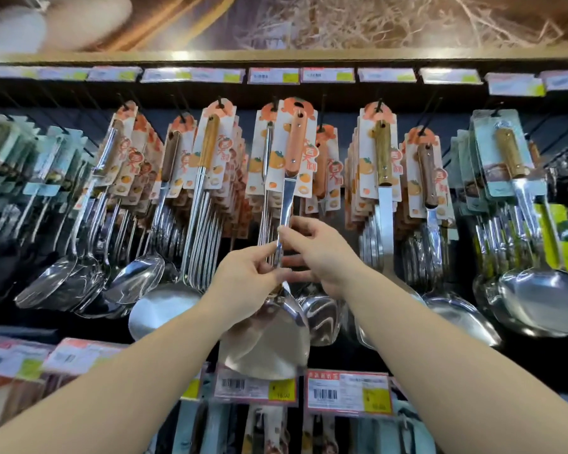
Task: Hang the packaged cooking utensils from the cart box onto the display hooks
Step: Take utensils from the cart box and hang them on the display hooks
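Fingers [269, 249] of the left hand [246, 280] pinch the steel shaft of the packaged spatula [291, 178] at the centre of the frame, and the right hand [322, 253] pinches the same shaft just above — thumb in front, fingers curled behind. This spatula stands upright, its orange handle and fruit-printed card up at the display hook [297, 104] in the upper middle, its wide blade low between the wrists. Rows of carded ladles [138, 273] and turners [382, 178] hang to the left and right. Price tags [254, 385] line the shelf edge below.
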{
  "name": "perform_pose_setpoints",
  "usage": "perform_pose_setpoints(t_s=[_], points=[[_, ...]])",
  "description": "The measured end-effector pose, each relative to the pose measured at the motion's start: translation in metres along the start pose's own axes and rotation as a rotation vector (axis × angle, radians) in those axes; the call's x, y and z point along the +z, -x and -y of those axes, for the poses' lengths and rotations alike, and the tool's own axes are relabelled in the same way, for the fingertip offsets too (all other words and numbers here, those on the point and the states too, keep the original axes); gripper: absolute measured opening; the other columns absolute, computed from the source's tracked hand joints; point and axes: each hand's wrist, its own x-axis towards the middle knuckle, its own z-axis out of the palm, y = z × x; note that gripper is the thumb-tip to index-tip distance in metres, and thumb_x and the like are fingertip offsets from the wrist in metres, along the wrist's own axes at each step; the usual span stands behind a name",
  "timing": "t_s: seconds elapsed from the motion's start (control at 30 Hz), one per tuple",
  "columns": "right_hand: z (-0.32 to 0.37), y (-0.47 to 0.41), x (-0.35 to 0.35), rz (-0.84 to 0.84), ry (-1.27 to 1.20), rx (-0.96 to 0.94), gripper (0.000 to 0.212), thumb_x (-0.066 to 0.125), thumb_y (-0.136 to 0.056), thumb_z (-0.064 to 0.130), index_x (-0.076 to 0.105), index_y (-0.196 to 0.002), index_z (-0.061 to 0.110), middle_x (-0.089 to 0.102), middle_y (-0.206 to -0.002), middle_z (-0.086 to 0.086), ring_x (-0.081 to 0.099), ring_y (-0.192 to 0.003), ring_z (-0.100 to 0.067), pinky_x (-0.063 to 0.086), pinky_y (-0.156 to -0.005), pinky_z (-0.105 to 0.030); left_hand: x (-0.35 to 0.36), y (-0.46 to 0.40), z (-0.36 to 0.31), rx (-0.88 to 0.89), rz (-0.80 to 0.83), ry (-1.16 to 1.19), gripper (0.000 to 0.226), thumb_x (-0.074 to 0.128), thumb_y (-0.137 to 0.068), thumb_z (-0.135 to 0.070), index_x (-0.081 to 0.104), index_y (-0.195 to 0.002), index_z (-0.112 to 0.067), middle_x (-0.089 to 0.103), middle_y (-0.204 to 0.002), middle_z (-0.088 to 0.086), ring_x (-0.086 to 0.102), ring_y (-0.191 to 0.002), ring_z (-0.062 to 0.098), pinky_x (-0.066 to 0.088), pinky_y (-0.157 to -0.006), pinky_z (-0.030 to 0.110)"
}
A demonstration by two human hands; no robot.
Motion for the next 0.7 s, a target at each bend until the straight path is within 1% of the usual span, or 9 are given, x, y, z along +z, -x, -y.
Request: perform_pose_setpoints(t_s=[0.03, 0.1, 0.17, 0.27, 0.33, 0.43, 0.5, 0.63, 0.7], points=[[0.0, -0.001, 0.002, 0.0, 0.029, -0.016, 0.04, 0.069, -0.086, 0.032, 0.052, -0.123, 0.027, 0.066, -0.115, -0.007, 0.069, -0.094, -0.025, 0.059, -0.062, -0.033, 0.002, 0.0, -0.002, 0.003, 0.018, 0.031, 0.04, 0.073, -0.081, -0.019, 0.061, -0.111, -0.043, 0.048, -0.061, 0.009, 0.053, -0.061, 0.019, 0.056, -0.075, 0.042], [0.0, -0.003, 0.005, -0.021, 0.108, -0.047, 0.052, 0.072, -0.082, 0.032, 0.052, -0.129, 0.023, 0.065, -0.119, -0.01, 0.068, -0.094, -0.026, 0.057, -0.06, -0.031, 0.005, -0.001, -0.004, 0.03, 0.031, -0.008, 0.035, 0.075, -0.079, -0.023, 0.063, -0.105, -0.043, 0.046, -0.059, 0.006, 0.046, -0.053, 0.01, 0.048, -0.058, 0.026], [0.003, -0.002, 0.004, -0.029, 0.136, -0.053, 0.057, 0.072, -0.082, 0.031, 0.049, -0.133, 0.023, 0.065, -0.118, -0.011, 0.069, -0.088, -0.024, 0.055, -0.058, -0.03, 0.008, -0.002, -0.005, 0.039, 0.009, -0.041, 0.04, 0.076, -0.078, -0.026, 0.06, -0.111, -0.042, 0.05, -0.058, 0.003, 0.044, -0.048, 0.003, 0.037, -0.052, 0.013], [0.009, 0.001, -0.004, -0.008, 0.114, -0.044, 0.055, 0.068, -0.088, 0.023, 0.045, -0.138, 0.02, 0.072, -0.101, -0.009, 0.073, -0.077, -0.023, 0.055, -0.056, -0.03, 0.013, -0.003, -0.005, -0.014, -0.03, 0.001, 0.064, 0.077, -0.077, -0.028, 0.045, -0.132, -0.037, 0.062, -0.065, 0.003, 0.06, -0.065, 0.004, 0.043, -0.062, 0.016], [0.016, 0.004, -0.008, 0.002, 0.132, -0.059, 0.043, 0.063, -0.092, 0.018, 0.049, -0.132, 0.02, 0.072, -0.096, -0.012, 0.072, -0.079, -0.024, 0.059, -0.06, -0.034, 0.014, -0.006, -0.005, -0.037, -0.048, 0.004, 0.065, 0.075, -0.079, -0.033, 0.044, -0.136, -0.031, 0.064, -0.068, 0.001, 0.06, -0.066, 0.007, 0.044, -0.064, 0.021], [0.023, 0.004, -0.015, -0.021, 0.134, -0.074, 0.021, 0.059, -0.094, 0.014, 0.058, -0.096, 0.036, 0.068, -0.092, -0.01, 0.068, -0.086, -0.025, 0.06, -0.069, -0.039, 0.009, -0.012, -0.006, -0.05, -0.111, -0.048, 0.051, 0.064, -0.085, -0.04, 0.048, -0.131, -0.027, 0.065, -0.074, -0.007, 0.061, -0.074, 0.006, 0.048, -0.072, 0.028], [0.023, -0.001, -0.02, -0.042, 0.138, -0.059, 0.027, 0.059, -0.094, 0.015, 0.052, -0.081, 0.038, 0.068, -0.089, -0.007, 0.068, -0.082, -0.024, 0.059, -0.064, -0.034, 0.003, -0.014, -0.005, -0.018, -0.152, -0.185, 0.044, 0.059, -0.088, -0.04, 0.05, -0.129, -0.027, 0.065, -0.082, -0.012, 0.061, -0.081, 0.006, 0.05, -0.08, 0.034], [0.015, -0.011, -0.025, -0.096, 0.202, -0.022, 0.018, 0.059, -0.094, 0.016, 0.061, -0.105, 0.03, 0.07, -0.093, -0.008, 0.071, -0.082, -0.024, 0.06, -0.075, -0.045, -0.007, -0.015, 0.002, 0.169, -0.257, -0.594, 0.043, 0.055, -0.089, -0.042, 0.051, -0.129, -0.026, 0.06, -0.12, -0.008, 0.051, -0.114, 0.016, 0.04, -0.099, 0.034], [0.011, -0.013, -0.024, -0.104, 0.213, -0.011, 0.022, 0.059, -0.094, 0.016, 0.059, -0.113, 0.027, 0.07, -0.094, -0.008, 0.07, -0.079, -0.023, 0.061, -0.073, -0.042, -0.008, -0.017, 0.007, 0.209, -0.261, -0.721, 0.047, 0.054, -0.089, -0.044, 0.05, -0.131, -0.025, 0.056, -0.127, -0.004, 0.046, -0.121, 0.017, 0.032, -0.105, 0.033]])
